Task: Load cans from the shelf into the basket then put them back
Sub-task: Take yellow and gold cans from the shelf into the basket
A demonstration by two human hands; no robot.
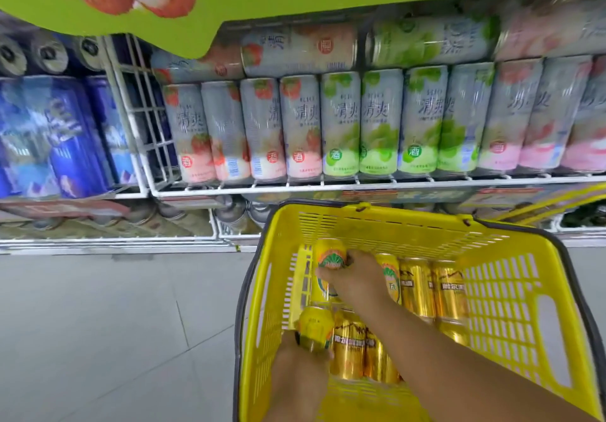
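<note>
Head cam: both my hands are down inside the yellow basket (pixel 511 290), each clamped on a yellow can. Right hand (pixel 355 279) has fingers curled round the body of a yellow can (pixel 331 256) with a green-orange logo, at the basket's far left corner. Left hand (pixel 300 364) grips a second yellow can (pixel 314 326), nearer me, against the left wall. Gold cans (pixel 433 285) lie in rows on the basket floor, just right of both hands. White wire shelf (pixel 328 187) above and beyond the basket, packed with pale tall cans (pixel 380 123) standing side by side; blue cans (pixel 62 136) in the bay to the left.
</note>
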